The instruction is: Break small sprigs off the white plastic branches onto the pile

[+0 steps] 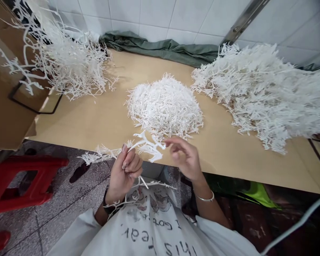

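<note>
The branch (146,145) is that white plastic twig thing right in front of you, held up in the air just over the near edge of the surface (96,121), stem pointing down toward your lap. Your left hand (125,170) has it, grip closed tight round the stem, fingers curled all the way in. Your right hand (185,158) is up at the twig's right tip with a half-curled grip, forefinger touching the end. Honestly I can't tell if it's actually pinching a prong or only resting on it.

My two cents on doing this bit well: hold the stem close under the fork you're working on so the whole thing doesn't flex, and take one prong at a time right at its base with thumb and forefinger. Those prongs look thin and springy, so I'd guess a short snap sideways beats pulling. Work over the surface, not over your lap, or bits will drop on the floor.

Just beyond your hands sits the small pile (165,105) of short white bits, mid-surface. To the right there's a big heap (269,89) of bushy branches, and on the far left a looser tangle (69,67) leaning by a cardboard box (5,106). A green cloth (162,48) is bunched along the tiled wall behind.
</note>
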A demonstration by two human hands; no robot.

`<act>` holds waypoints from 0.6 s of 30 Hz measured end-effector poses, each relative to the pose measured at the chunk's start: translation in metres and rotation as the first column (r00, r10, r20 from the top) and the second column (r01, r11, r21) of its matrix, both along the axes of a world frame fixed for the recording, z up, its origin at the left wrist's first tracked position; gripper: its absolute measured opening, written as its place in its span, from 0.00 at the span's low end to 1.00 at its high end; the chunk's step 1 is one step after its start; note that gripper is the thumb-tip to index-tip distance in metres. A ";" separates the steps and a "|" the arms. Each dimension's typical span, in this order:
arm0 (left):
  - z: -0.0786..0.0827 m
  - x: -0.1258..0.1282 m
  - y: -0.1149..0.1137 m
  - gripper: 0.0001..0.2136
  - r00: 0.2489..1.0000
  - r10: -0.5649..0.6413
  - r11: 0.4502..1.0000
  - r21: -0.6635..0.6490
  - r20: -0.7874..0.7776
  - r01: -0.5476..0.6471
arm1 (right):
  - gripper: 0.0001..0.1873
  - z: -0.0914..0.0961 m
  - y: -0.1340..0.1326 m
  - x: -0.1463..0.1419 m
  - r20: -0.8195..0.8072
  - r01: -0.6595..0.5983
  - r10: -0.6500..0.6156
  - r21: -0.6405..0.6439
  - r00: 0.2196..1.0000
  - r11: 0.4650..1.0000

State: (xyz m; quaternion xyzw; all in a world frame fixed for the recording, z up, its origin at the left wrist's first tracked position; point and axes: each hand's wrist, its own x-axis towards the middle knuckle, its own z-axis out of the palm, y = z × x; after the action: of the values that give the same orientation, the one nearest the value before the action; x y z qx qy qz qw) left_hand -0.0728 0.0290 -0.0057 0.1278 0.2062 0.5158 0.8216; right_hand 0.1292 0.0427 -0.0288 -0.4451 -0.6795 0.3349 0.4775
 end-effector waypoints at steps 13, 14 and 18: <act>-0.004 0.012 -0.007 0.25 0.992 -0.037 0.998 0.054 -0.119 0.044 | 0.14 -0.009 -0.013 -0.056 -0.476 -0.193 -0.009 -0.374 0.879 0.907; -0.003 0.011 -0.008 0.26 0.991 -0.026 0.997 0.063 -0.134 0.035 | 0.14 -0.008 -0.013 -0.057 -0.481 -0.173 -0.042 -0.393 0.876 0.903; -0.001 0.004 -0.006 0.26 0.980 0.056 0.994 0.103 -0.192 -0.036 | 0.19 -0.004 -0.014 -0.056 -0.513 -0.224 -0.019 -0.408 0.858 0.885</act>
State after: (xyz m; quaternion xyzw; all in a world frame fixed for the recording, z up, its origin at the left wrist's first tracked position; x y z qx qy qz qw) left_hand -0.0687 0.0230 -0.0070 0.2132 0.2627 0.5293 0.7781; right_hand 0.0728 0.0287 -0.0324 -0.4032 -0.4574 0.6138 0.5014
